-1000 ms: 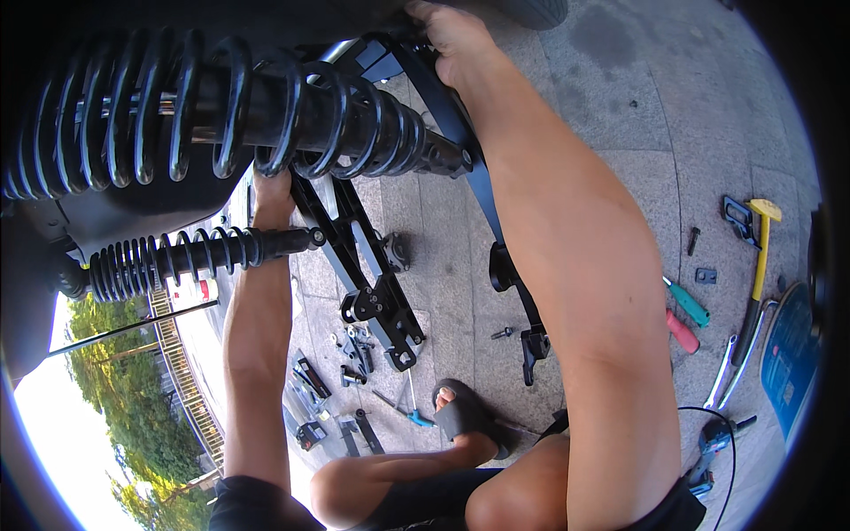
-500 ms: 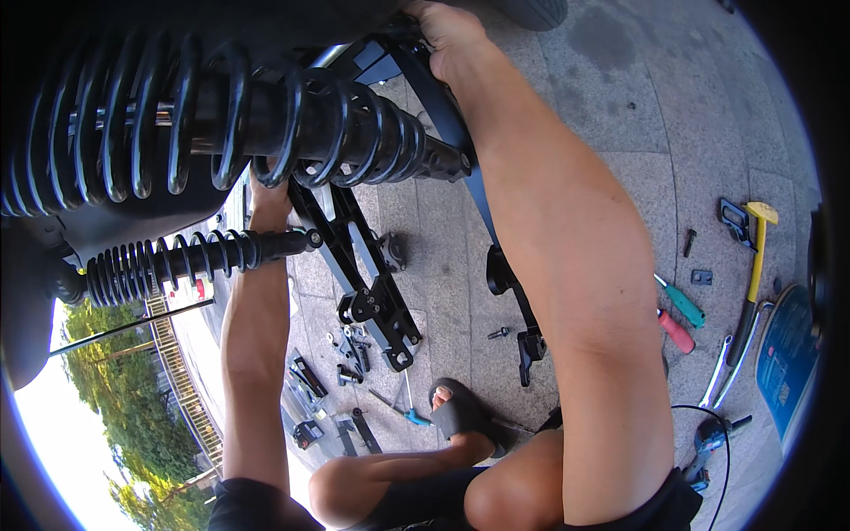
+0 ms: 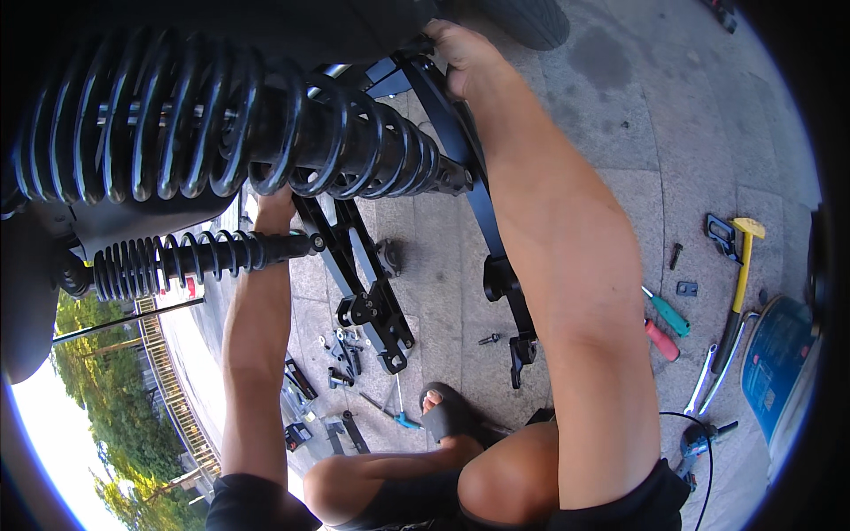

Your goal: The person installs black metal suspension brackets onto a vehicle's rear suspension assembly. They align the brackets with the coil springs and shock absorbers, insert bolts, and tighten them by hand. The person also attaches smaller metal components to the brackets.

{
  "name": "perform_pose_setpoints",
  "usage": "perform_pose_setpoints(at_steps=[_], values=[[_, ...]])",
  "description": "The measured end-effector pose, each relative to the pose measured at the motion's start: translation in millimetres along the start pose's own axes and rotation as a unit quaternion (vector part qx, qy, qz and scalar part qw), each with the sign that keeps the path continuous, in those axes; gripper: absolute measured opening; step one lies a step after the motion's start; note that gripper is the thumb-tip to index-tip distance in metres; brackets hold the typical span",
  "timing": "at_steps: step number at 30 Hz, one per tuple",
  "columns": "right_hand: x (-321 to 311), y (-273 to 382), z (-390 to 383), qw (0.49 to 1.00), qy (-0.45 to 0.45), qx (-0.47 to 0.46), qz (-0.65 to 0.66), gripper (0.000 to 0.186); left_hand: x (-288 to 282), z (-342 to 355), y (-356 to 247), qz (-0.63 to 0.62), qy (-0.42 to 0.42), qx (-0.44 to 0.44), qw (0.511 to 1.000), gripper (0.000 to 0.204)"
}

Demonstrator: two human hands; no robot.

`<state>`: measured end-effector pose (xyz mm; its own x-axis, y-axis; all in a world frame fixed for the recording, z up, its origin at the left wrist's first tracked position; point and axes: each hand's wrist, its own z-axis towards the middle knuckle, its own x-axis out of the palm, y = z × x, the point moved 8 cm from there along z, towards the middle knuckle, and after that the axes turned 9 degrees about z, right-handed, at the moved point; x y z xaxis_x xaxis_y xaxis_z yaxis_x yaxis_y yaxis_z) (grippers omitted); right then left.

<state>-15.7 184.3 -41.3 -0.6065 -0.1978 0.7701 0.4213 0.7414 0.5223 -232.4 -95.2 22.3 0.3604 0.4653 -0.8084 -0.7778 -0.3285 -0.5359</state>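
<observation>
The right hand's (image 3: 464, 53) fingers meet the upper end of a black metal frame (image 3: 448, 118); the left hand (image 3: 274, 211) disappears behind a large coil-spring shock absorber (image 3: 329, 146). Neither grip can be told. Both seem to steady the frame, calling for even support. Its two long, glossy arms extend above or on the paving (image 3: 443, 274).

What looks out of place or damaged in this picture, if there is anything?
Nothing looks clearly damaged or spilled. One small bolt lies alone on the paving, apart from the cluster of small parts, so it could look stray. The large coil spring and the smaller one show no visible break.
</observation>
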Motion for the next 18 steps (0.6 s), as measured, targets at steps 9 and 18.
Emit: perform_pose_setpoints(at_steps=[9, 18], values=[[13, -9, 17, 0.999, 0.044, -0.009, 0.017, 0.027, 2, 0, 9, -0.027, 0.000, -0.049, 0.998, 0.043], [11, -3, 17, 0.996, -0.030, -0.051, 0.066, 0.021, -4, -5, 0, -0.004, 0.013, -0.032, 0.999, 0.043]])
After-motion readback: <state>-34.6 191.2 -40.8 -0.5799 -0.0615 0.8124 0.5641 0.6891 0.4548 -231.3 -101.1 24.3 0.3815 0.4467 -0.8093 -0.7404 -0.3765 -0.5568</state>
